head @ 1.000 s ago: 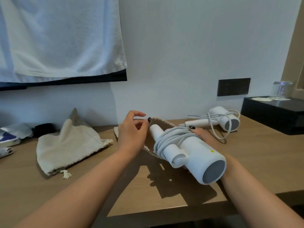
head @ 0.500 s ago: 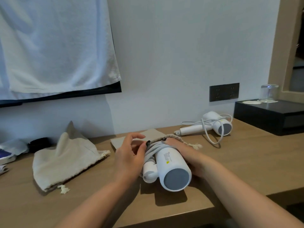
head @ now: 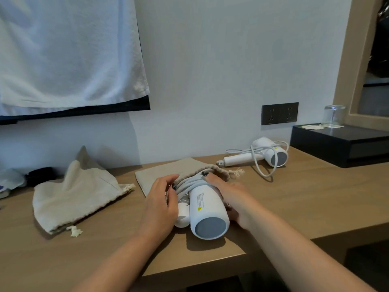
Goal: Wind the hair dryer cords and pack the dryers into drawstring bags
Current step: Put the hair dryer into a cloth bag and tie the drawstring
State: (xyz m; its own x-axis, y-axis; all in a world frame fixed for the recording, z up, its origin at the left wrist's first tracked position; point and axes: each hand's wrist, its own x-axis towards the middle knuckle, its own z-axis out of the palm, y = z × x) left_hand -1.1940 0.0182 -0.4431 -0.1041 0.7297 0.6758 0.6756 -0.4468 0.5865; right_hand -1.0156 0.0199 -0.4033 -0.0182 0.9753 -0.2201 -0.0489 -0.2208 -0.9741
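A white hair dryer (head: 207,209) with its grey cord (head: 189,183) wound round the folded handle lies on the wooden table (head: 294,197). Its front end sits at the mouth of a flat beige drawstring bag (head: 160,171), and its grey rear end points at me. My left hand (head: 162,203) grips the left edge of the bag's mouth beside the cord. My right hand (head: 229,197) holds the dryer from the right, the index finger reaching up onto the cord. A second white dryer (head: 271,153) lies at the back right with its cord loose.
A bulging beige drawstring bag (head: 77,194) lies at the left. A black box (head: 336,144) with an upturned glass (head: 333,115) stands at the right. A dark socket plate (head: 279,113) is on the wall, and a white towel (head: 67,51) hangs at the upper left.
The dryer came down from the air onto the table, its front end now at the bag's mouth. My left hand closed on the bag's edge and my right hand shifted along the dryer's side.
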